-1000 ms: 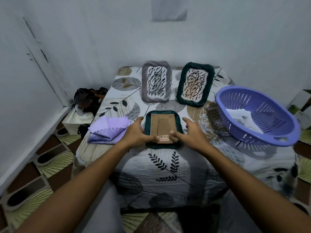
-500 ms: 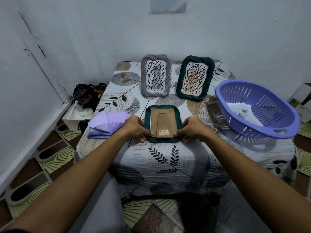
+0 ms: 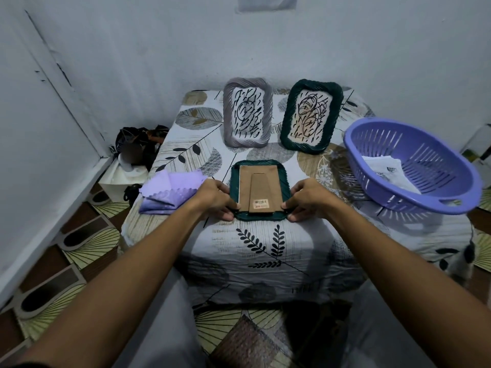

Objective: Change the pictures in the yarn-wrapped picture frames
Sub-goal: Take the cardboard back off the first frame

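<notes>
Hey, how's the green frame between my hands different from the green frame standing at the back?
The near green frame lies face down, showing its brown cardboard back; the far green frame stands propped, showing a scribbled picture. The left hand and right hand grip the near one; nothing touches the far one. Both are dark green, yarn-wrapped rectangles.

Frames: grey [image 3: 248, 112] & dk green [image 3: 311, 115]; lilac basket [image 3: 414, 166], leaf-print cloth [image 3: 265, 243]

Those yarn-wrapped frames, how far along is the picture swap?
Early, it seems. Nothing looks finished: the grey frame and the upright green frame stand at the back with scribbled pictures in them. In hand: the face-down green frame, held by the left hand and right hand, its cardboard back in place. Left: open it, swap using papers in the purple basket, perhaps.
</notes>
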A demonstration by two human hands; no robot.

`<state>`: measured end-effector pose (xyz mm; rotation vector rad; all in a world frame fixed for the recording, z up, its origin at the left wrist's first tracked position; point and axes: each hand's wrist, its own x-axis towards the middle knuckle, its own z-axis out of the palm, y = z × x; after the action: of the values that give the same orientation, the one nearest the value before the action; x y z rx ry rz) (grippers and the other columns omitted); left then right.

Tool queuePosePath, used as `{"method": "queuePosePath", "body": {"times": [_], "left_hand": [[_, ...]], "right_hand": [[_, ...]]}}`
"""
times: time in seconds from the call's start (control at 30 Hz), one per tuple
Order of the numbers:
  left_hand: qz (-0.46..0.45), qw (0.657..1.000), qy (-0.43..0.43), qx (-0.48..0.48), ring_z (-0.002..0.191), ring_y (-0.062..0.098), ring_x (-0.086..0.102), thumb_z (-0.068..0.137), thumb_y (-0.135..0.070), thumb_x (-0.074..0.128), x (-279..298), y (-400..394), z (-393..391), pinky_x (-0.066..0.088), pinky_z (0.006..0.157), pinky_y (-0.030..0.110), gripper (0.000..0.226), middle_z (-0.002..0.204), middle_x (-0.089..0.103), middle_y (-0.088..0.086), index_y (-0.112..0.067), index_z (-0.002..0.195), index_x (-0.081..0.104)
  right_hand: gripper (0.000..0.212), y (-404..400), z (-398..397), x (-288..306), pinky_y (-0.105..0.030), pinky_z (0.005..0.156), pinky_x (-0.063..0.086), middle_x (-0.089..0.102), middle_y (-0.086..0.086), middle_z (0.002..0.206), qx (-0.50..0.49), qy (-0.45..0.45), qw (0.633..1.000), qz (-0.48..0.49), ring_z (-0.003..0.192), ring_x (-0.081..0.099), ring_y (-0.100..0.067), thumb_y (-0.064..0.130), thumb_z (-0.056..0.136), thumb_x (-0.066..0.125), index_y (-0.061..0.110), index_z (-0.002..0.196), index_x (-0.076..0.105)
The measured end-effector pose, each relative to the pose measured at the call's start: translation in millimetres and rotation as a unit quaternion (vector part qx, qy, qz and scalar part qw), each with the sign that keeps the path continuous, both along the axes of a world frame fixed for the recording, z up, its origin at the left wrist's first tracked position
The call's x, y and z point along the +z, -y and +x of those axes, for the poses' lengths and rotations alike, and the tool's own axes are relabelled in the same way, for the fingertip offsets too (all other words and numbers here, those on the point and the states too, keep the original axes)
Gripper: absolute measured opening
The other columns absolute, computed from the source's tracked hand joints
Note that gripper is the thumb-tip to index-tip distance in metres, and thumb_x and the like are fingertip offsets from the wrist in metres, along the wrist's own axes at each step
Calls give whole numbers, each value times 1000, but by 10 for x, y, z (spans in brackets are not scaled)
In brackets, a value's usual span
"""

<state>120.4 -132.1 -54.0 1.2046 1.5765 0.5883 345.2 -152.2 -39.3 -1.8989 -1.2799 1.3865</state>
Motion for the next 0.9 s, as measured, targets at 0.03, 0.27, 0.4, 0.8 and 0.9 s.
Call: {"method": "queuePosePath", "body": {"times": [0.03,0.27,0.4,0.8,0.9], "left_hand": [[-2,1000,5,2,40,23,59,75,15,71,-4,-2,-3,55,41,32,46,72,63,23,0,110,44],[-20,1000,22,8,44,26,62,77,17,67,-22,-16,-29,58,49,38,47,76,63,26,2,116,46],[-28,999,20,-16,44,25,62,78,15,68,49,-15,-38,57,45,35,44,72,65,25,5,115,46],[78,996,30,36,62,24,51,96,-27,51,155,-277,80,48,56,35,25,80,57,16,-2,95,55],[61,995,69,44,54,20,44,98,-28,48,160,-261,89,43,50,29,28,76,50,15,-1,105,51]], "right_hand": [[18,2,7,-2,-30,38,53,64,-23,73,-3,-6,1000,-2,42,62,-24,-9,81,66,1,82,51],[20,11,42,-5,-32,43,56,63,-20,74,-11,-26,1000,-13,53,63,-27,-12,84,60,5,79,48],[15,-19,61,-7,-34,46,57,67,-25,78,15,9,1000,-3,53,64,-27,-7,81,67,1,79,55],[23,-346,31,-10,-38,59,53,58,-23,81,-18,41,995,89,64,58,-29,6,91,58,-15,99,58],[17,-360,-31,-12,-36,55,54,59,-22,78,-13,51,994,93,63,59,-28,4,88,58,-13,90,62]]}}
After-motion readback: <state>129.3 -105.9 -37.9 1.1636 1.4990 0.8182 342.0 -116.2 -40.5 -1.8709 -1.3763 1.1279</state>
